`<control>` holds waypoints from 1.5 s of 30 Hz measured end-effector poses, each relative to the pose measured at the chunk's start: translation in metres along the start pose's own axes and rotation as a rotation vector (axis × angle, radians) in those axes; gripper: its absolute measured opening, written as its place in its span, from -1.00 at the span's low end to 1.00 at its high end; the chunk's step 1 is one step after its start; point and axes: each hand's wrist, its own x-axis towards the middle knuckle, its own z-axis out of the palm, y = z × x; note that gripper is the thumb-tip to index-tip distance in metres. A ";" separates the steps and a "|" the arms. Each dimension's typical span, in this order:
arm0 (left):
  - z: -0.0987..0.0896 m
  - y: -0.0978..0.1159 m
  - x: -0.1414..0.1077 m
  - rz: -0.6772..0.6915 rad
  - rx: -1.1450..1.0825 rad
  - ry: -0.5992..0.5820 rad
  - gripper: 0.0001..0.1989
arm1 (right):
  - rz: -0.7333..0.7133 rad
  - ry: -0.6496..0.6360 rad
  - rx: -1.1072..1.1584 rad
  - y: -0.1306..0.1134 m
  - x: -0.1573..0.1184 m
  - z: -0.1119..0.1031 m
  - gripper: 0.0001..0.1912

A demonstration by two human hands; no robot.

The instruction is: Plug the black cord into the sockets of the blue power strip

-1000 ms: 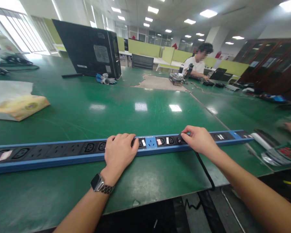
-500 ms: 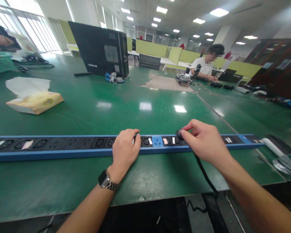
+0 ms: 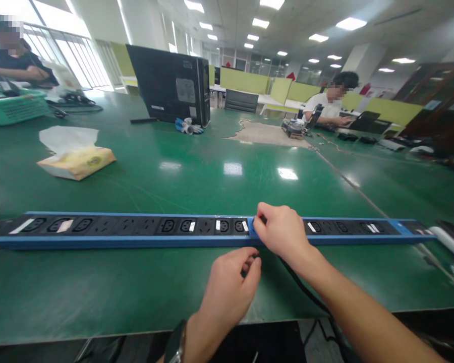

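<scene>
One black cable (image 3: 298,280) disappears behind the right hand (image 3: 282,231).

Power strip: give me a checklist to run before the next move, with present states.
1. Strip lying flat on the table: ok.
2. Right hand at the strip, over part of the blue socket: ok.
3. Plug fully seated: cannot tell, the right hand hides that spot.
4. Left hand steadying the strip: not ok, it's in front.
5. Cord clear of the left hand: ok.
</scene>
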 end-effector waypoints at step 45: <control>-0.049 0.005 0.017 -0.372 -0.237 0.318 -0.47 | 0.048 0.104 0.016 0.052 0.014 0.058 -0.46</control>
